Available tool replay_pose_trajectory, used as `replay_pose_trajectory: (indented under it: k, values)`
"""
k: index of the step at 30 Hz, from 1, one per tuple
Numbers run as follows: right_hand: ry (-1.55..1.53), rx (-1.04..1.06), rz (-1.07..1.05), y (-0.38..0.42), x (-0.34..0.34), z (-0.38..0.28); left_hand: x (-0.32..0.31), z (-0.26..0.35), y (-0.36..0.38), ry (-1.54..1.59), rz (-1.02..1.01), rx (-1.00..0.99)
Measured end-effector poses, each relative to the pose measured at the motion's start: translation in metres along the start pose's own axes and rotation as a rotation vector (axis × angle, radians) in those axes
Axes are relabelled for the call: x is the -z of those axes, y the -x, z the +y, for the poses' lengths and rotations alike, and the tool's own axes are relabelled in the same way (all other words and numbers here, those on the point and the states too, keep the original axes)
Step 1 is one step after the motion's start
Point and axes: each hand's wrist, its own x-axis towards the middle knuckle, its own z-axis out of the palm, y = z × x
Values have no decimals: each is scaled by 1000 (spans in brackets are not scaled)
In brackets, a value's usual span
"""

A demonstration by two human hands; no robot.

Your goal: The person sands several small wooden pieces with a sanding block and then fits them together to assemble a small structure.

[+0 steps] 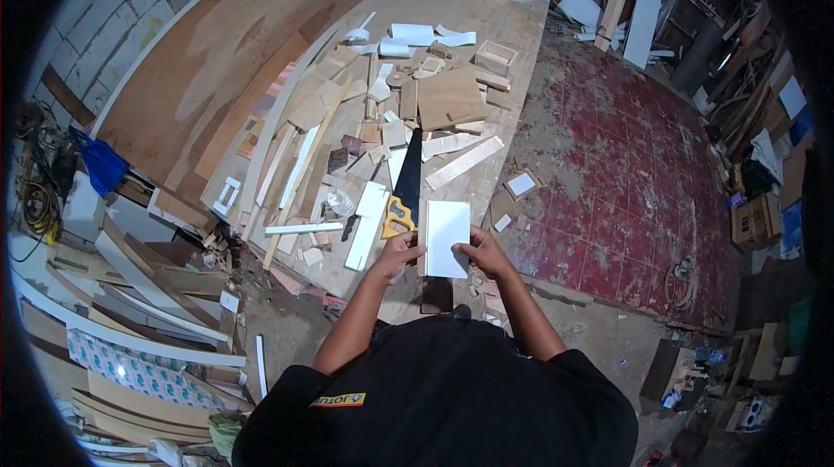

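Observation:
A white rectangular board (449, 228) with a thin wooden edge is held up in front of my body, above the near end of the workbench. My left hand (400, 257) grips its left edge, the thumb lying against it. On the other side my right hand (483, 253) grips the right edge, with its thumb on the white face. Just beyond my left hand lies a hand saw (407, 180) with a yellow handle and dark blade. Beside the saw rests a white strip of board (368, 225). The fingers behind the board are hidden.
A wooden workbench (512, 24) carries many offcuts, a square plywood piece (450, 98), a small wooden box (496, 59) and curled white strips (412, 34). A large plywood sheet (217, 59) leans at left. Dusty red tiled floor (617, 180) lies right; stacked boards (148, 328) stand lower left.

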Motion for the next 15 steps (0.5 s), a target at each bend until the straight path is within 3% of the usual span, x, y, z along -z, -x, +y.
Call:
replay_pose_trajectory:
  k: [15]
  values:
    - [68, 33, 17, -9, -2, 3, -3, 12, 0, 30, 9, -1]
